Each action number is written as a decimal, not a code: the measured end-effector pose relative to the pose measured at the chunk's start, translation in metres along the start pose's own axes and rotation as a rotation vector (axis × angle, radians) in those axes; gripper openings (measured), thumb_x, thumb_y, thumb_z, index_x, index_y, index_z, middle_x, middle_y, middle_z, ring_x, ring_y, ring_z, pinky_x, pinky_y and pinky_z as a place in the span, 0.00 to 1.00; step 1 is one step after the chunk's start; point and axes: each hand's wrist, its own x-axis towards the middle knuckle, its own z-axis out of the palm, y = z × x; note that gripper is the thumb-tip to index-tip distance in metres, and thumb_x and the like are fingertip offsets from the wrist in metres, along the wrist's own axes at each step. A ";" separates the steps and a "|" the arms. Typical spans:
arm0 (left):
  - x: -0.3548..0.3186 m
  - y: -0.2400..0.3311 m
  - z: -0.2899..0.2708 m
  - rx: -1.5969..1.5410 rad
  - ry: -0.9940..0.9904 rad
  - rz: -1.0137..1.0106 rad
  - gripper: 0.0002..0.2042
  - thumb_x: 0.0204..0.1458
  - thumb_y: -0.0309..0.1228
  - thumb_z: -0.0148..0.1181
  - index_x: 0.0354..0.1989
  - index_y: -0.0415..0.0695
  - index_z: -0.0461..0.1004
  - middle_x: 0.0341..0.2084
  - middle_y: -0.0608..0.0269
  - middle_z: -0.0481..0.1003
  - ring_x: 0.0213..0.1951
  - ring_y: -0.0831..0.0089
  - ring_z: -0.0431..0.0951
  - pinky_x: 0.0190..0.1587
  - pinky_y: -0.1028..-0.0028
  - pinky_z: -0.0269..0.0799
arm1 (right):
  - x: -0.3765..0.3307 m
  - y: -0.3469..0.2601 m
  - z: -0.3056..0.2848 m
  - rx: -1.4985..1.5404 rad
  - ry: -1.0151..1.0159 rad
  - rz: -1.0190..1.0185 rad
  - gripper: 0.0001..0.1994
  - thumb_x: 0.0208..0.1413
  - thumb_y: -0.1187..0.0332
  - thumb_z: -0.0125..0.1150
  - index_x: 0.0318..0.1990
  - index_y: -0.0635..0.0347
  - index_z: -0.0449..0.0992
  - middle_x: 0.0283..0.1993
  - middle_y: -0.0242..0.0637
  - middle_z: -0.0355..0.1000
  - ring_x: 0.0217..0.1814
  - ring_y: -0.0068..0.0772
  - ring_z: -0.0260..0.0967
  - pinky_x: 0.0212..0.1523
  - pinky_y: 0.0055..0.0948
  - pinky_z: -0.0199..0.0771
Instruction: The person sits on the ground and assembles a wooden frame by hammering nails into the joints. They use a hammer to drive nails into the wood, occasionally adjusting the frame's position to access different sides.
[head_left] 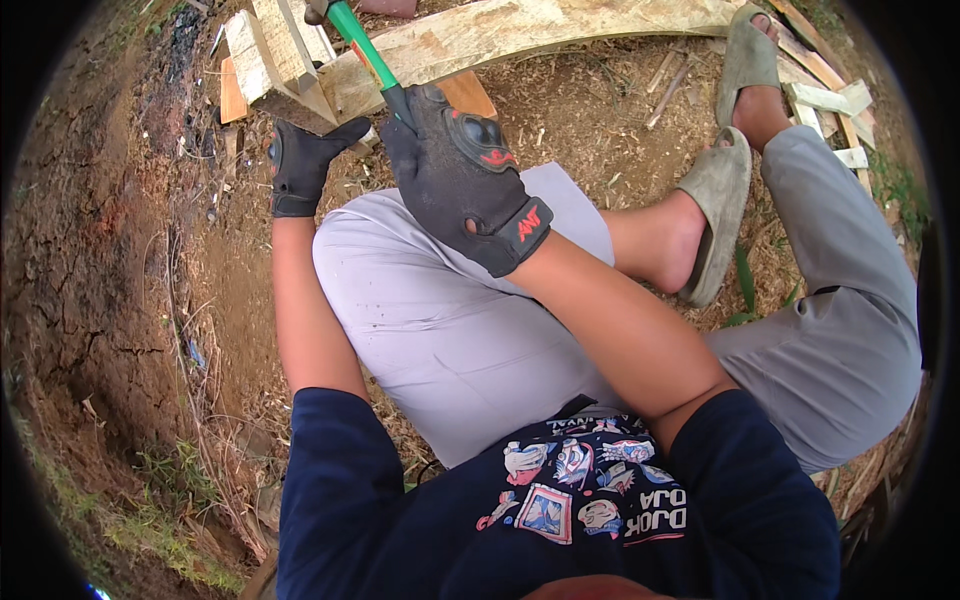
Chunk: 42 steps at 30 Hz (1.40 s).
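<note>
Gloves covered both hands. Leftmost, the left hand (300,160) pressed its fingertips against a pale wooden block (283,62), steadying it on the long plank (520,35). To its right, the right hand (462,175) gripped a green-handled hammer (362,45) raised over the block. Judging by this, nailing was under way; the next blow called for keeping clear of the steadying fingers.

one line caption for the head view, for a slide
Gloved right hand grips green-handled hammer; left hand steadies wooden block.
</note>
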 end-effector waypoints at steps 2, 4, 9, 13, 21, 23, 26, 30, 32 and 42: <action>0.003 0.005 0.003 -0.104 -0.041 -0.024 0.35 0.40 0.45 0.85 0.55 0.39 0.78 0.44 0.54 0.84 0.46 0.58 0.84 0.51 0.59 0.78 | -0.003 0.006 0.006 -0.014 0.028 -0.078 0.10 0.68 0.65 0.56 0.46 0.65 0.73 0.33 0.54 0.77 0.36 0.58 0.78 0.34 0.53 0.77; 0.002 0.005 0.002 0.007 -0.032 -0.032 0.35 0.41 0.44 0.85 0.55 0.38 0.78 0.44 0.53 0.84 0.46 0.59 0.84 0.51 0.59 0.78 | -0.005 0.011 0.009 -0.051 -0.012 -0.110 0.10 0.68 0.65 0.56 0.46 0.65 0.73 0.33 0.54 0.77 0.36 0.58 0.79 0.34 0.54 0.77; 0.001 0.010 0.002 -0.122 -0.079 -0.054 0.37 0.41 0.44 0.85 0.58 0.38 0.77 0.48 0.53 0.83 0.49 0.60 0.83 0.53 0.60 0.78 | 0.001 0.004 0.010 0.051 0.095 -0.105 0.11 0.68 0.64 0.56 0.46 0.64 0.73 0.34 0.54 0.78 0.37 0.58 0.79 0.34 0.54 0.77; 0.004 0.016 0.004 -0.108 -0.040 -0.033 0.40 0.41 0.42 0.85 0.61 0.37 0.73 0.49 0.52 0.82 0.49 0.60 0.82 0.54 0.61 0.77 | -0.010 0.008 0.015 -0.116 -0.260 0.162 0.12 0.65 0.69 0.53 0.51 0.65 0.76 0.48 0.50 0.73 0.43 0.55 0.76 0.44 0.49 0.77; 0.004 0.021 0.002 0.097 -0.053 -0.059 0.39 0.41 0.41 0.85 0.61 0.39 0.74 0.48 0.53 0.82 0.49 0.60 0.82 0.55 0.61 0.77 | -0.006 0.026 0.012 -0.084 -0.141 0.018 0.10 0.67 0.65 0.56 0.45 0.62 0.73 0.32 0.53 0.77 0.33 0.59 0.78 0.32 0.53 0.77; 0.003 0.012 0.002 -0.051 -0.080 -0.093 0.38 0.41 0.42 0.85 0.60 0.39 0.75 0.48 0.53 0.82 0.49 0.59 0.83 0.54 0.61 0.77 | -0.005 0.020 0.009 -0.116 -0.045 -0.108 0.09 0.67 0.65 0.56 0.45 0.62 0.73 0.31 0.52 0.77 0.33 0.59 0.78 0.33 0.53 0.77; 0.001 -0.009 0.003 -0.119 -0.061 -0.076 0.39 0.41 0.48 0.84 0.59 0.39 0.76 0.51 0.50 0.82 0.52 0.54 0.82 0.56 0.57 0.76 | 0.001 -0.004 -0.003 0.048 0.030 -0.004 0.09 0.67 0.66 0.56 0.45 0.62 0.74 0.31 0.51 0.77 0.34 0.59 0.79 0.35 0.54 0.78; 0.004 -0.010 0.002 0.039 -0.028 -0.073 0.38 0.42 0.49 0.83 0.59 0.39 0.77 0.54 0.49 0.81 0.55 0.53 0.81 0.59 0.56 0.74 | -0.003 0.011 0.006 -0.048 -0.137 0.045 0.09 0.67 0.66 0.55 0.46 0.63 0.74 0.31 0.51 0.77 0.34 0.58 0.78 0.35 0.53 0.77; -0.001 -0.008 0.000 0.001 -0.065 -0.080 0.39 0.42 0.48 0.84 0.60 0.39 0.77 0.55 0.49 0.81 0.55 0.53 0.81 0.60 0.56 0.73 | -0.004 0.006 0.004 -0.089 -0.022 -0.065 0.10 0.66 0.66 0.55 0.47 0.64 0.73 0.32 0.52 0.77 0.35 0.58 0.79 0.36 0.53 0.78; 0.000 -0.002 -0.001 -0.105 -0.099 -0.043 0.34 0.47 0.39 0.82 0.61 0.37 0.75 0.54 0.53 0.80 0.53 0.61 0.81 0.57 0.63 0.76 | 0.004 0.001 -0.004 0.189 -0.063 0.182 0.12 0.64 0.65 0.57 0.49 0.63 0.73 0.36 0.54 0.78 0.40 0.61 0.79 0.42 0.56 0.79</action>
